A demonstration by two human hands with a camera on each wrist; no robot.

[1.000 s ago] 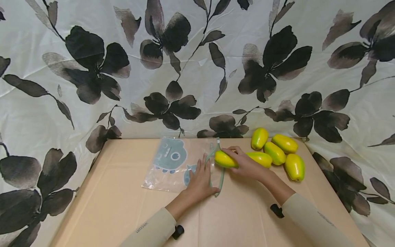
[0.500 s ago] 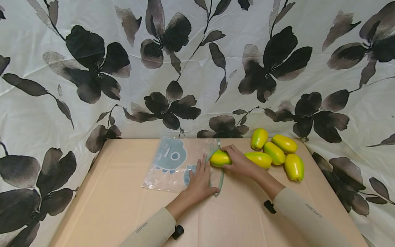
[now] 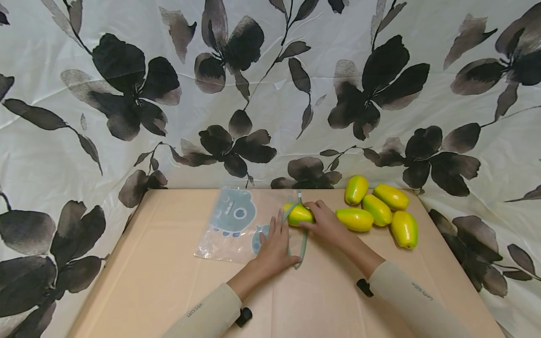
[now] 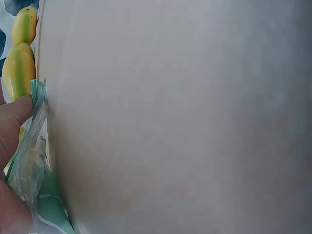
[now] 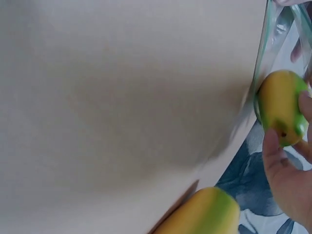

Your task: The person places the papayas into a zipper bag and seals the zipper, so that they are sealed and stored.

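Tabletop point(image 3: 169, 286) | bag point(image 3: 232, 216) at far edge | right grip point(image 3: 329, 223) holds fruit point(image 3: 302, 216) (partly inside)

Floral cloth point(image 3: 127, 94) behind a tan tabletop point(image 3: 169, 263) shows a draped work spot, room type unclear.

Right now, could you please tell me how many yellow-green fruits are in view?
6: one fruit in the right hand, at the bag's mouth; five others grouped farther right.

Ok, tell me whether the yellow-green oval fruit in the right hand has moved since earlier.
Yes: the fruit has moved left, nearer the large blue cartoon print on the clear plastic bag, partly inside it.
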